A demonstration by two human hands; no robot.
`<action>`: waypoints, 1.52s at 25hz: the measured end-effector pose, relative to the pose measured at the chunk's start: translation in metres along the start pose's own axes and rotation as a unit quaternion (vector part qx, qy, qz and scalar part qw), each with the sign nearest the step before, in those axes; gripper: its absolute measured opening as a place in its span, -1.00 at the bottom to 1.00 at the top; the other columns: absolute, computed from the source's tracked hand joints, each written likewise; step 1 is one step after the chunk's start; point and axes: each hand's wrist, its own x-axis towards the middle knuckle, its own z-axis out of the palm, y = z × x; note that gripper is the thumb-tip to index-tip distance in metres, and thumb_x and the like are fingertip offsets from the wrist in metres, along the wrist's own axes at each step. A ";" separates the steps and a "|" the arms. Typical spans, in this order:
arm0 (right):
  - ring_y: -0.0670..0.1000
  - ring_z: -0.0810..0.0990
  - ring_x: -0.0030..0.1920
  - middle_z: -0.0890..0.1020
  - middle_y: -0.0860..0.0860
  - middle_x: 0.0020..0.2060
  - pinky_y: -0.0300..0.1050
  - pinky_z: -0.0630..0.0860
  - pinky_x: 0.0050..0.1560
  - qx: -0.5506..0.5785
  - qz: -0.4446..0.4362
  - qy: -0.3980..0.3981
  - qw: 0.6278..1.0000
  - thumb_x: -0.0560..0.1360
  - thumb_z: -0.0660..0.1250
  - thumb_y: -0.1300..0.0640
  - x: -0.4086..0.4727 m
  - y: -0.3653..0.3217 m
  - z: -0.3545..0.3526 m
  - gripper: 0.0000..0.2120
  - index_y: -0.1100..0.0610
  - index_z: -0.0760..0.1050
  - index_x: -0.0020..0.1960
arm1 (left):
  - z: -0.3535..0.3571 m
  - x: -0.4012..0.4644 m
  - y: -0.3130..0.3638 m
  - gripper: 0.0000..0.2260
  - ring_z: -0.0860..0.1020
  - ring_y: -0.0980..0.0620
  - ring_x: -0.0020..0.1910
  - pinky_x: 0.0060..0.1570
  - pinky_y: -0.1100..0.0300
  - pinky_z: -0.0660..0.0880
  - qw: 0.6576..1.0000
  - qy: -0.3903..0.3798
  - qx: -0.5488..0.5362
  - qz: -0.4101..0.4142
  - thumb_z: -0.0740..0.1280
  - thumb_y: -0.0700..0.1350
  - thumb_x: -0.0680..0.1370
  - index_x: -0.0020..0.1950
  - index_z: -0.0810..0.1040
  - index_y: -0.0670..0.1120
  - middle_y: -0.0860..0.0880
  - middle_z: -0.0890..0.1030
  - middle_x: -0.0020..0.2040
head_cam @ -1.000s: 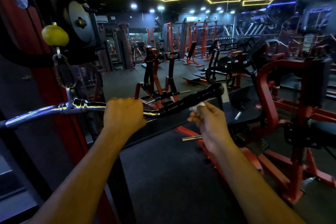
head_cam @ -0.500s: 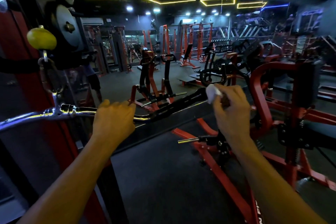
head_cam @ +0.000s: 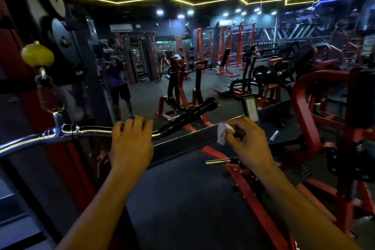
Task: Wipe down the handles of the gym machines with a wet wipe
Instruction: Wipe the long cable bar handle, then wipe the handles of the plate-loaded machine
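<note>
Left hand (head_cam: pixel 131 142): laid over the chrome pulldown bar (head_cam: pixel 36 141), fingers (head_cam: pixel 129 123) draped loosely across its top, not wrapped tight.
Right hand (head_cam: pixel 246 141): off the bar, just past its black rubber handle (head_cam: pixel 188 115), fingers curled, pinching a crumpled white wet wipe (head_cam: pixel 222 133).
Wet wipe: bunched at the fingertips, apart from the handle.
Bar: hung by a carabiner (head_cam: pixel 51 97) below a yellow ball stop (head_cam: pixel 37 55).
Background: red machine frame (head_cam: pixel 304 111) on the right, dark floor (head_cam: pixel 182 199) below.
</note>
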 end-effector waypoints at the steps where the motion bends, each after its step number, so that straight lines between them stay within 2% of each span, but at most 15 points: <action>1: -0.16 0.59 -0.05 0.59 -0.05 -0.06 -0.41 0.47 -0.09 0.016 0.008 0.009 1.000 0.51 0.38 0.06 0.001 0.011 -0.010 -0.91 0.02 0.63 -0.01 | 0.004 -0.004 0.018 -0.31 0.44 -0.19 0.33 0.41 -0.20 0.30 0.999 0.017 -0.037 -0.018 0.55 -0.04 0.39 0.49 0.42 -0.05 -0.16 0.48 0.37; 3: -0.13 0.61 -0.03 0.58 -0.06 -0.04 -0.34 0.53 -0.06 0.043 0.035 0.019 0.998 0.51 0.42 0.07 0.003 0.032 -0.028 -0.91 0.00 0.63 0.01 | 0.012 -0.012 0.059 -0.18 0.36 -0.25 0.39 0.49 -0.26 0.18 0.994 0.054 -0.095 -0.024 0.58 -0.13 0.31 0.55 0.38 -0.09 -0.23 0.43 0.42; 5: -0.11 0.62 -0.03 0.57 -0.10 -0.03 -0.26 0.58 -0.05 0.049 0.044 0.008 0.998 0.52 0.45 0.08 0.005 0.055 -0.045 -0.94 -0.04 0.63 0.00 | 0.019 -0.014 0.105 -0.21 0.39 -0.27 0.38 0.48 -0.26 0.20 0.986 0.079 -0.148 0.003 0.58 -0.18 0.30 0.51 0.43 -0.11 -0.23 0.47 0.39; 7: -0.11 0.61 -0.01 0.55 -0.12 -0.02 -0.23 0.59 -0.04 0.047 0.037 -0.009 0.998 0.52 0.45 0.11 0.008 0.079 -0.065 -0.92 -0.05 0.63 0.00 | 0.027 -0.008 0.149 -0.26 0.49 -0.24 0.31 0.43 -0.22 0.27 0.981 0.054 -0.182 0.027 0.60 -0.17 0.29 0.47 0.49 -0.09 -0.19 0.54 0.33; 9: -0.13 0.60 0.01 0.56 -0.11 -0.01 -0.32 0.54 -0.01 0.043 0.027 -0.020 0.998 0.50 0.45 0.17 0.010 0.102 -0.087 -0.86 -0.05 0.63 -0.02 | 0.038 0.007 0.186 -0.30 0.58 -0.16 0.18 0.37 -0.17 0.40 0.976 0.016 -0.216 0.036 0.58 -0.14 0.33 0.46 0.49 -0.06 -0.11 0.59 0.25; 11: -0.13 0.60 0.04 0.57 -0.11 -0.01 -0.37 0.50 0.01 0.027 0.020 -0.027 0.999 0.49 0.45 0.22 0.011 0.126 -0.108 -0.81 -0.07 0.62 -0.02 | 0.046 0.024 0.219 -0.37 0.63 -0.06 0.04 0.24 -0.10 0.51 0.966 -0.023 -0.253 0.039 0.54 -0.12 0.38 0.45 0.49 -0.03 -0.03 0.63 0.13; 14: -0.11 0.61 0.04 0.60 -0.07 -0.01 -0.36 0.50 0.02 0.017 0.028 -0.025 0.999 0.50 0.42 0.19 0.018 0.164 -0.131 -0.87 -0.01 0.63 0.00 | 0.060 0.045 0.263 -0.49 0.65 -0.04 -0.11 0.03 -0.02 0.57 0.948 -0.067 -0.303 0.063 0.51 -0.09 0.43 0.37 0.53 -0.03 0.03 0.66 -0.01; 17: -0.11 0.61 0.03 0.61 -0.07 -0.02 -0.33 0.52 0.00 0.011 0.036 -0.001 0.999 0.50 0.44 0.20 0.038 0.199 -0.137 -0.87 0.00 0.63 -0.02 | 0.076 0.074 0.292 -0.60 0.64 -0.01 -0.03 0.08 0.07 0.48 0.937 -0.103 -0.323 0.079 0.40 0.00 0.55 0.39 0.50 0.02 0.08 0.65 0.05; 20: -0.12 0.61 0.04 0.58 -0.13 0.01 -0.37 0.51 -0.01 -0.006 0.040 -0.010 0.999 0.48 0.49 0.25 0.060 0.231 -0.128 -0.70 -0.15 0.58 0.00 | 0.106 0.113 0.306 -0.67 0.62 0.01 0.02 0.05 0.11 0.45 0.927 -0.123 -0.345 0.081 0.32 0.05 0.61 0.38 0.46 0.08 0.09 0.62 0.11; 23: -0.12 0.60 0.01 0.56 -0.14 -0.02 -0.39 0.48 -0.04 -0.042 0.044 -0.024 0.998 0.46 0.51 0.28 0.088 0.270 -0.121 -0.68 -0.13 0.57 -0.02 | 0.146 0.163 0.328 -0.72 0.62 0.04 -0.03 -0.08 0.16 0.41 0.912 -0.141 -0.378 0.077 0.33 0.07 0.60 0.30 0.49 0.10 0.12 0.63 0.03; 27: -0.08 0.61 -0.08 0.59 -0.13 -0.12 -0.29 0.49 -0.13 -0.075 0.079 0.005 0.994 0.52 0.44 0.21 0.137 0.310 -0.134 -0.88 0.01 0.56 -0.10 | 0.191 0.230 0.369 -0.79 0.63 0.06 -0.05 -0.08 0.15 0.46 0.894 -0.169 -0.404 0.094 0.33 0.08 0.60 0.21 0.51 0.10 0.12 0.64 -0.03; 32: -0.17 0.66 -0.15 0.69 -0.16 -0.18 -0.30 0.55 -0.22 -0.117 0.145 0.036 0.982 0.51 0.40 0.34 0.176 0.371 -0.139 -0.74 -0.03 0.64 -0.04 | 0.240 0.303 0.417 -0.82 0.62 0.06 -0.09 -0.15 0.18 0.40 0.874 -0.182 -0.434 0.121 0.34 0.10 0.59 0.17 0.53 0.12 0.15 0.61 -0.15; 34: -0.22 0.65 -0.13 0.69 -0.19 -0.14 -0.32 0.56 -0.21 -0.123 0.137 0.036 0.982 0.52 0.37 0.37 0.192 0.397 -0.136 -0.68 -0.06 0.64 -0.02 | 0.258 0.329 0.435 -0.82 0.62 0.07 -0.12 -0.17 0.19 0.41 0.873 -0.190 -0.425 0.142 0.33 0.10 0.60 0.18 0.53 0.12 0.16 0.58 -0.17; 38: -0.25 0.61 -0.02 0.65 -0.15 0.00 -0.39 0.54 -0.16 -0.081 0.156 0.049 0.983 0.49 0.41 0.41 0.241 0.456 -0.130 -0.71 0.03 0.66 -0.01 | 0.300 0.386 0.463 -0.83 0.63 0.05 -0.10 -0.18 0.16 0.44 0.879 -0.172 -0.416 0.158 0.34 0.07 0.59 0.16 0.54 0.09 0.13 0.61 -0.13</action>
